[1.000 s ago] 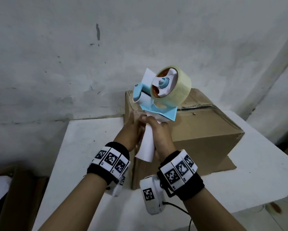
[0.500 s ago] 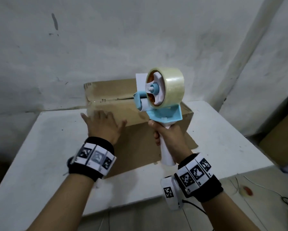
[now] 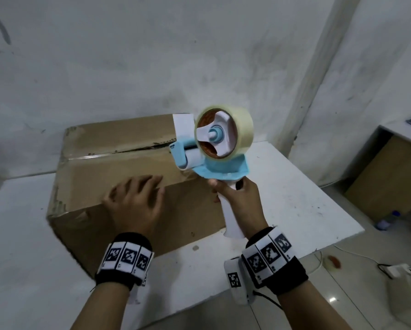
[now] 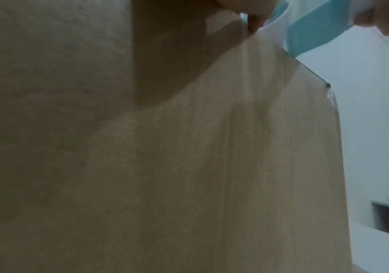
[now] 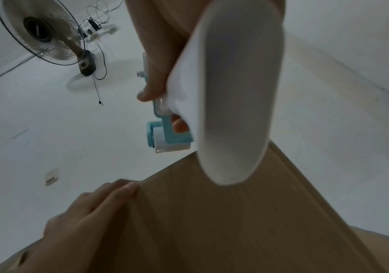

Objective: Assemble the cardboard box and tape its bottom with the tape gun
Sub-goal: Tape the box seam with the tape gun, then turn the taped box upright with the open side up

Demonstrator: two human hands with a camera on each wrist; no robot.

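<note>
A brown cardboard box (image 3: 118, 167) stands on the white table (image 3: 295, 201), its top flaps meeting at a seam with clear tape along the left part. My left hand (image 3: 138, 198) lies flat with straight fingers on the box's near side, just under the top edge; the box's side (image 4: 212, 166) fills the left wrist view. My right hand (image 3: 237, 198) grips the white handle of the blue-and-white tape gun (image 3: 214, 148), which carries a roll of clear tape. The gun's roller end (image 5: 165, 140) sits at the box's near right top edge.
A grey plaster wall stands close behind the table. To the right stands a second table (image 3: 402, 129) with a brown panel under it. Cables and a white bag (image 3: 409, 289) lie on the floor at lower right. A standing fan (image 5: 46, 37) shows in the right wrist view.
My left hand left the tape gun's handle and now lies flat on the box's near side. My right hand carried the gun to the box's right top edge. The view swung right.
</note>
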